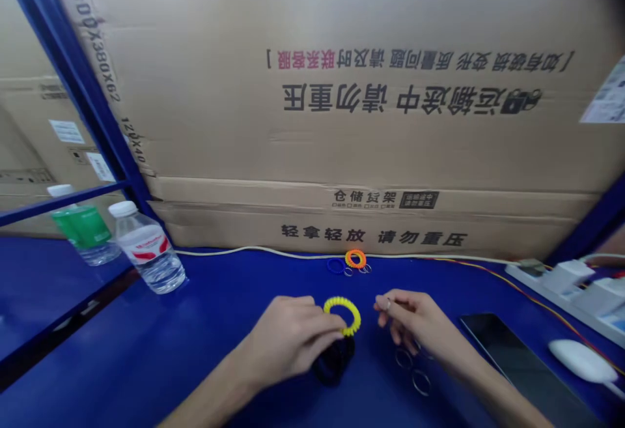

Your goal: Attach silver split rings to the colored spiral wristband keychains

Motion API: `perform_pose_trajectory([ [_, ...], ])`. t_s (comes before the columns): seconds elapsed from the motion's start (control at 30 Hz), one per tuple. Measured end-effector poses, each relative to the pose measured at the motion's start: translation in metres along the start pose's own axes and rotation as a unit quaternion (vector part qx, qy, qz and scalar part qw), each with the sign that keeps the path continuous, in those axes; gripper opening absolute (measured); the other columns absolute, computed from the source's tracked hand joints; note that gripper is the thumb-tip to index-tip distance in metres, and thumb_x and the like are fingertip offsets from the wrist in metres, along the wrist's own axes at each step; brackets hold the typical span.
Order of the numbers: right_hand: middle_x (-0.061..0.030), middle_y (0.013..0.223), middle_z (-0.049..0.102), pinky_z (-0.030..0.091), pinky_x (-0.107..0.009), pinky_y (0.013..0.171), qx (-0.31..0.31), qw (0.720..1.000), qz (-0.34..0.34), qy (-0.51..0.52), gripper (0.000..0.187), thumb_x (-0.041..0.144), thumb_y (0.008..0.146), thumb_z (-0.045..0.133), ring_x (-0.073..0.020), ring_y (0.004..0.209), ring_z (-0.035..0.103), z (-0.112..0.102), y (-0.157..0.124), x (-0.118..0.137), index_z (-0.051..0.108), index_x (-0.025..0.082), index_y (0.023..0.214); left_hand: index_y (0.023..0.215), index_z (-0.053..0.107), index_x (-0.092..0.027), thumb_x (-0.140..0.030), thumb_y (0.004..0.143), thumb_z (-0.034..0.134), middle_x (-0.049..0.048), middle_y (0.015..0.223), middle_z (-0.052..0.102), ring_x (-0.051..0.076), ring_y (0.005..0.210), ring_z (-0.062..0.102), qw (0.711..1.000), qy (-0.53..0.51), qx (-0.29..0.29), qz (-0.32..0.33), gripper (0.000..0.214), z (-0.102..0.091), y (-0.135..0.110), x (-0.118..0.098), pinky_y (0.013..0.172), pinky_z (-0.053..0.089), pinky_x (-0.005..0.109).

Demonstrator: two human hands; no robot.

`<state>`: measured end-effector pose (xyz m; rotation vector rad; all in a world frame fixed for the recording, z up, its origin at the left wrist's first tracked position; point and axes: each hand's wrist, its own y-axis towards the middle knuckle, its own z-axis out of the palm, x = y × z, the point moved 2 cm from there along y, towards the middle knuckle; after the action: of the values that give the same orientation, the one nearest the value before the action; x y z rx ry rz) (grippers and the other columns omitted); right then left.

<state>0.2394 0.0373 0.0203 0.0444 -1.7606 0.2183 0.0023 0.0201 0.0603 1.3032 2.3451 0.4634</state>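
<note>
Yellow spiral coil [352, 307] gripped by left hand [288, 340] on blue worktop [122, 363].
The left hand is half closed, and its fingers hold the coil at one side; a black spiral coil [334, 366] lies just under this hand. The right hand [415, 317] is nearly closed, its fingertips pinching a small metal ring [388, 305], with two loose metal rings [413, 382] near it. At the far side, beside a white cable [234, 250], lie an orange-and-yellow coil [355, 251] and a blue ring [329, 266]. On the left stand a water bottle [151, 255] and a green bottle [83, 227]; on the right are a black touchscreen device [527, 369], a white mouse [581, 359] and a power strip [561, 285].
</note>
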Motion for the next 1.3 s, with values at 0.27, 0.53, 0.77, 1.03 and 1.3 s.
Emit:
perform_pose_trajectory([
  [0.27, 0.0041, 0.05, 0.059, 0.046, -0.023, 0.042, -0.027, 0.986, 0.014, -0.166, 0.016, 0.033, 0.07, 0.066, -0.0137, 0.044, 0.057, -0.043, 0.013, -0.015, 0.056, 0.021, 0.071, 0.094, 0.072, -0.023, -0.03, 0.094, 0.054, -0.002, 0.074, 0.07, 0.011, 0.061, 0.061, 0.977, -0.091, 0.096, -0.169, 0.019, -0.054, -0.048, 0.023, 0.057, 0.039, 0.017],
  [0.53, 0.0034, 0.055, 0.061, 0.037, -0.022, 0.04, -0.044, 0.974, 0.03, -0.218, 0.01, 0.029, 0.072, 0.059, -0.0128, 0.043, 0.052, -0.058, 0.022, -0.027, 0.054, 0.022, 0.078, 0.095, 0.071, -0.025, -0.024, 0.094, 0.052, -0.0006, 0.074, 0.07, 0.014, 0.065, 0.065, 0.973, -0.075, 0.136, -0.172, 0.019, -0.026, -0.085, 0.022, 0.061, 0.041, 0.018],
  [0.77, 0.0016, 0.058, 0.062, 0.038, -0.026, 0.054, -0.078, 0.936, -0.064, -0.338, 0.008, 0.022, 0.072, 0.054, -0.0162, 0.054, 0.054, -0.062, 0.026, -0.03, 0.061, 0.022, 0.076, 0.104, 0.069, -0.025, -0.031, 0.093, 0.053, -0.002, 0.068, 0.067, 0.012, 0.057, 0.061, 0.971, -0.073, 0.131, -0.188, 0.02, -0.039, -0.066, 0.023, 0.056, 0.038, 0.017],
  [1.03, 0.001, 0.065, 0.061, 0.038, -0.027, 0.057, -0.088, 0.914, -0.087, -0.386, 0.014, 0.021, 0.072, 0.054, -0.0173, 0.059, 0.055, -0.063, 0.027, -0.031, 0.064, 0.023, 0.082, 0.102, 0.071, -0.025, -0.034, 0.092, 0.056, 0.0, 0.078, 0.074, 0.015, 0.069, 0.068, 0.983, 0.004, 0.136, -0.125, 0.021, -0.015, 0.012, 0.045, 0.065, 0.045, 0.021],
  [1.3, 0.0002, 0.065, 0.063, 0.037, -0.026, 0.055, -0.017, 0.909, -0.147, -0.39, 0.016, 0.022, 0.08, 0.051, -0.0169, 0.058, 0.054, -0.042, 0.014, -0.014, 0.066, 0.022, 0.073, 0.122, 0.058, -0.018, -0.036, 0.095, 0.054, 0.0083, 0.102, 0.067, 0.024, 0.091, 0.065, 0.974, 0.073, 0.16, -0.146, 0.033, 0.058, 0.101, 0.079, 0.08, 0.052, 0.04],
])
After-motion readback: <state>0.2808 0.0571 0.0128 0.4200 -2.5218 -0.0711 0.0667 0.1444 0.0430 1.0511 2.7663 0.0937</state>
